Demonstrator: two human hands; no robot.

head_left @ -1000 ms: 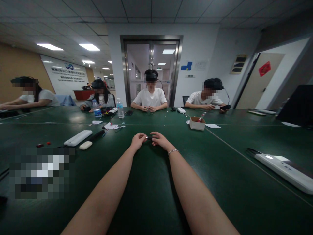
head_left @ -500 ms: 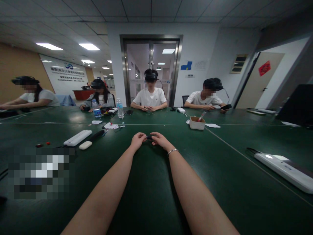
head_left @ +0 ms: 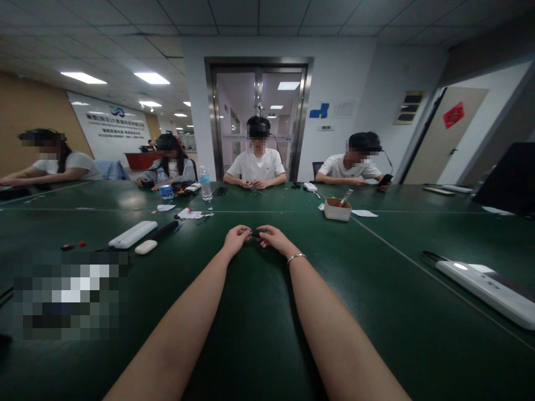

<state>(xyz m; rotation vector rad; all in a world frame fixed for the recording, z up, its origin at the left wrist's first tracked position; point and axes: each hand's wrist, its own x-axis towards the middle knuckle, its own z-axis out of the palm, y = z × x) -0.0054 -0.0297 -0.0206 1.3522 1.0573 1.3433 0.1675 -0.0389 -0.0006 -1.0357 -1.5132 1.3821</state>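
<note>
Both my arms reach forward over the dark green table (head_left: 259,312). Between my fingertips is a small black object (head_left: 254,233), too small to name. My left hand (head_left: 237,239) pinches its left end, and my right hand (head_left: 273,239) pinches the right end. The fingers of each hand are closed, and the two hands are only a short gap apart. A metal bracelet (head_left: 296,257) circles my right wrist.
To the left lie a white power bank-like device (head_left: 132,234), a white rounded case (head_left: 146,247) and a black-handled tool (head_left: 167,229). A small box (head_left: 337,210) stands ahead right. A long white device (head_left: 485,292) lies far right. Bottles (head_left: 205,184) and several seated people are across the table.
My hands stay in nearly the same place, still pinching the small black object. Across the table at right, a person's phone has tilted more upright.
</note>
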